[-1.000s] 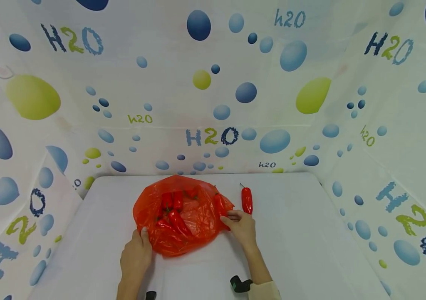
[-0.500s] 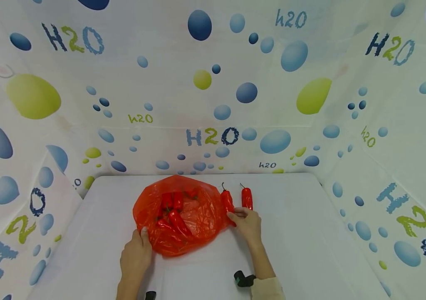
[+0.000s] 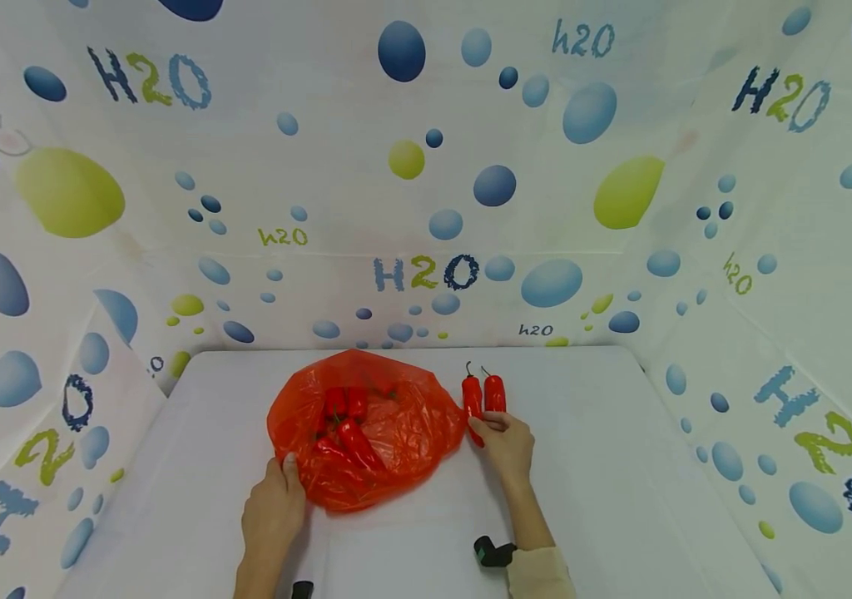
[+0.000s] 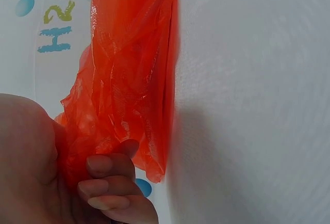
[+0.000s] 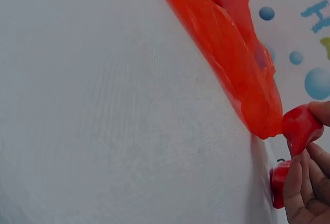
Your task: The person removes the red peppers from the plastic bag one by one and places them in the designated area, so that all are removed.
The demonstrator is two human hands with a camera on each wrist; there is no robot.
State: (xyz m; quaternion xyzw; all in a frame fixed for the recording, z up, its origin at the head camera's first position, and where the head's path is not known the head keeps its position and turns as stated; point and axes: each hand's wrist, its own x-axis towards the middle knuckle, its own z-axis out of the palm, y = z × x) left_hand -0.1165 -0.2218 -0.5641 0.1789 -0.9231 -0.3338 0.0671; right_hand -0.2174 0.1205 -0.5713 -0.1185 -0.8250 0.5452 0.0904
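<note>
A red plastic bag (image 3: 414, 437) lies on the white table with its mouth facing me and several red chili peppers (image 3: 357, 441) inside. My left hand (image 3: 272, 507) grips the bag's near left edge; in the left wrist view its fingers (image 4: 105, 188) curl against the crumpled film. Just right of the bag, my right hand (image 3: 510, 445) pinches the lower end of a red chili pepper (image 3: 473, 393), whose stem points away from me. A second loose chili pepper (image 3: 495, 391) lies close along its right side, its lower end hidden behind the right hand.
The white tabletop (image 3: 606, 482) stretches to both sides. A white cloth (image 3: 336, 166) printed with drops and H2O lettering encloses the back and sides. A black wrist device (image 3: 493, 552) sits by the right sleeve (image 3: 541, 572).
My right hand has drawn the chili pepper from the bag's right edge over to the right, beside the loose one. The left hand has stayed at the bag.
</note>
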